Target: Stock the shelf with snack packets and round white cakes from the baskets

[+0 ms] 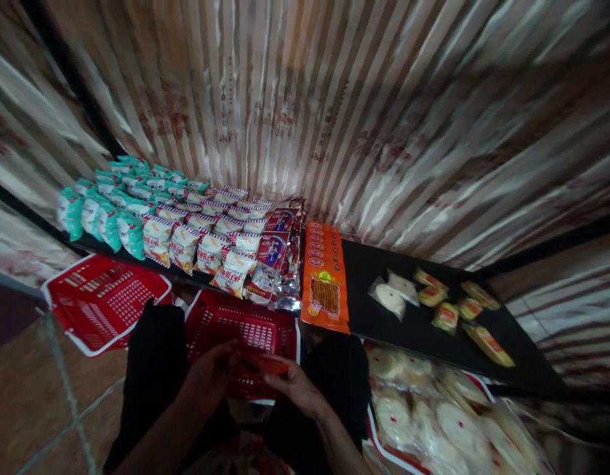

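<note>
Over the middle red basket [193, 323], my right hand [299, 389] grips a flat orange-red packet [268, 363] between thumb and fingers. At the packet's other end is my left hand [210, 373], its fingers curled against it in deep shadow. The packet's print is too dark to read. Just ahead on the black shelf, a large orange snack bag [327, 277] lies flat beside a stack of dark red and silver packets [277, 247].
White snack bags [210, 253] and teal bags [104, 221] stand in rows on the left. Several yellow packets [446, 316] and white round packs [390, 298] lie on the right of the shelf [368, 316]. A second red basket [107, 290] sits left; wrapped white rounds [457, 422] fill one below right.
</note>
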The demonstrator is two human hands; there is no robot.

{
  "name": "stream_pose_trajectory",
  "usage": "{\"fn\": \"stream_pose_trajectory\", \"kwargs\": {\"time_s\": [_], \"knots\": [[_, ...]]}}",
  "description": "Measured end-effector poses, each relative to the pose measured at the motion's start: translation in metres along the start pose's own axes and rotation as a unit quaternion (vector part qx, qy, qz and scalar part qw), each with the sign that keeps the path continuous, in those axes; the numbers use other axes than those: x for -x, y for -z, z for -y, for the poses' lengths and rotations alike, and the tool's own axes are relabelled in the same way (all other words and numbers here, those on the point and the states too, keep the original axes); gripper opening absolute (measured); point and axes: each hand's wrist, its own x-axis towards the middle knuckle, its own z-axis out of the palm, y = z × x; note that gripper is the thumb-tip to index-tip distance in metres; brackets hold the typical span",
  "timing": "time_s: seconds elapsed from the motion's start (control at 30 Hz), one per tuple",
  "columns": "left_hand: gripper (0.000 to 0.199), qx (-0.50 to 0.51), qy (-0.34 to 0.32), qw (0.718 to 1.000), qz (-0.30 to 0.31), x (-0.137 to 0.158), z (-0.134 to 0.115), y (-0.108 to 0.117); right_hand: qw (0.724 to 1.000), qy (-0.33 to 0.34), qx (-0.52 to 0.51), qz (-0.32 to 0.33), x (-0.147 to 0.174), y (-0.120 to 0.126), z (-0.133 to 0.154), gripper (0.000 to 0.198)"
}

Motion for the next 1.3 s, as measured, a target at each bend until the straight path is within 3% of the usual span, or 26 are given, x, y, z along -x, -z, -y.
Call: {"fn": "stream_pose_trajectory", "kwargs": {"time_s": [0.1, 0.23, 0.47, 0.73, 0.9, 0.97, 1.07, 1.13, 1.3], "knots": [[0.023, -0.001, 0.026, 0.999, 0.025, 0.026, 0.001, -0.013, 0.998, 0.052, -0.005, -0.025, 0.007, -0.008, 0.007, 0.049], [0.027, -0.043, -0.001, 0.997, 0.065, 0.046, 0.005, -0.034, 0.987, 0.099, 0.002, -0.123, 0.016, -0.009, 0.014, 0.046], [0.028, -0.121, -0.019, 0.985, 0.125, 0.052, 0.015, -0.067, 0.975, 0.127, -0.017, -0.181, 0.045, 0.007, 0.033, 0.046], [0.006, -0.178, -0.035, 0.959, 0.218, 0.054, 0.048, -0.096, 0.942, 0.137, -0.041, -0.305, 0.075, 0.03, 0.046, 0.046], [0.051, -0.235, -0.066, 0.946, 0.213, 0.047, 0.072, -0.102, 0.916, 0.102, -0.079, -0.379, 0.086, 0.06, 0.045, 0.051], [0.044, -0.306, -0.108, 0.92, 0.22, 0.042, 0.078, -0.102, 0.907, 0.091, -0.076, -0.404, 0.088, 0.075, 0.046, 0.052], [0.024, -0.428, -0.215, 0.847, 0.23, 0.03, 0.084, -0.101, 0.894, 0.088, -0.037, -0.437, 0.087, 0.095, 0.054, 0.049], [0.025, -0.462, -0.245, 0.818, 0.239, 0.021, 0.089, -0.1, 0.892, 0.092, -0.021, -0.442, 0.082, 0.106, 0.06, 0.047], [0.052, -0.426, -0.176, 0.839, 0.288, -0.001, 0.108, -0.1, 0.892, 0.101, 0.008, -0.44, 0.053, 0.126, 0.072, 0.043]]}}
